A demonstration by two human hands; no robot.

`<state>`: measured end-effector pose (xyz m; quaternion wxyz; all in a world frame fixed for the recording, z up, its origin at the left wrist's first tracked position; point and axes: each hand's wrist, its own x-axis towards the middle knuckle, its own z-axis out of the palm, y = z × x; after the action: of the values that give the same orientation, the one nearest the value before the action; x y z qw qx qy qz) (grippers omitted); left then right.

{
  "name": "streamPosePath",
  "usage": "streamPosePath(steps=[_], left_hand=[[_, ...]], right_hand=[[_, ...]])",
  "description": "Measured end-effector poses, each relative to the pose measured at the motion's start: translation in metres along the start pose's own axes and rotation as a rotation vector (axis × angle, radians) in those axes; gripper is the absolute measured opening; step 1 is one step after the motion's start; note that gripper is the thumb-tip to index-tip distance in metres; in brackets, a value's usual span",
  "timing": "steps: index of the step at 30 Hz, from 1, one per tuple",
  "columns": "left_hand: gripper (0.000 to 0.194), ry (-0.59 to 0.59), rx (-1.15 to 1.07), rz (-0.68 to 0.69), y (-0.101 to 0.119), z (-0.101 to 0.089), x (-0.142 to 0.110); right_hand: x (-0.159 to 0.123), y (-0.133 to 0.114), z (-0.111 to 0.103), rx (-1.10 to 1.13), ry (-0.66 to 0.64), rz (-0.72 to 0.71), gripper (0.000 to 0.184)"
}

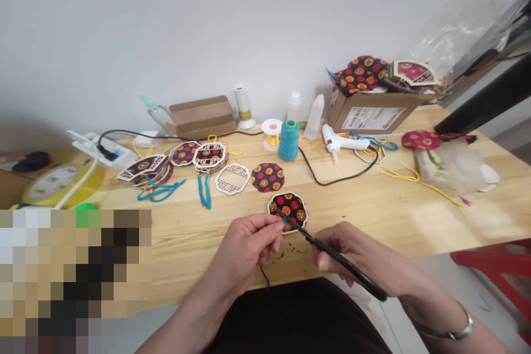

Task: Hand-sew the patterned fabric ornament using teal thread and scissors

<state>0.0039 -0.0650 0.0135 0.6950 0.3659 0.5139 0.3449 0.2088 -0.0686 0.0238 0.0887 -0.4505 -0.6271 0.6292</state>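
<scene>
Over the front of the table, my left hand (255, 246) pinches a teal cord (264, 276), whose tail hangs below the fingers. Black-handled scissors (346, 266) are in my right hand (360, 254), their blades pointing up and left to the cord end at my left fingertips. Just behind the blades lies a wooden-edged ornament (296, 204) covered in dark floral fabric. A floral fabric piece (267, 177) and a bare wooden lattice frame (233, 179) rest farther back. Dark scraps (292, 249) are scattered between my hands.
Finished-looking lattice ornaments (209, 156) with tassels lie left. Along the back stand a teal thread cone (289, 141), a yellow cord spool (272, 135), a white glue gun (344, 141) with a black cable, and a cardboard box (369, 113). A red stool (498, 271) is at right.
</scene>
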Motion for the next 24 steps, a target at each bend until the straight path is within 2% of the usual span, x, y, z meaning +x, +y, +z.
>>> streamPosePath(steps=[7,14,20,22,24], left_hand=[[0.023,0.008,-0.003,-0.004,0.000,0.000,0.000],[0.022,0.052,-0.019,-0.004,-0.001,-0.002,0.002],[0.020,0.130,-0.130,0.009,-0.001,-0.008,0.006],[0.021,0.141,-0.162,0.006,-0.001,-0.008,0.007],[0.022,0.142,-0.180,-0.002,-0.001,-0.008,0.007]], right_hand=[[0.001,0.001,0.000,0.021,0.039,0.033,0.028],[-0.003,0.001,-0.003,0.022,0.066,0.024,0.022],[-0.025,-0.003,0.000,-0.275,0.005,0.032,0.014],[-0.031,0.002,-0.003,-0.464,0.075,0.025,0.018],[-0.036,0.011,-0.010,-0.658,0.216,0.073,0.022]])
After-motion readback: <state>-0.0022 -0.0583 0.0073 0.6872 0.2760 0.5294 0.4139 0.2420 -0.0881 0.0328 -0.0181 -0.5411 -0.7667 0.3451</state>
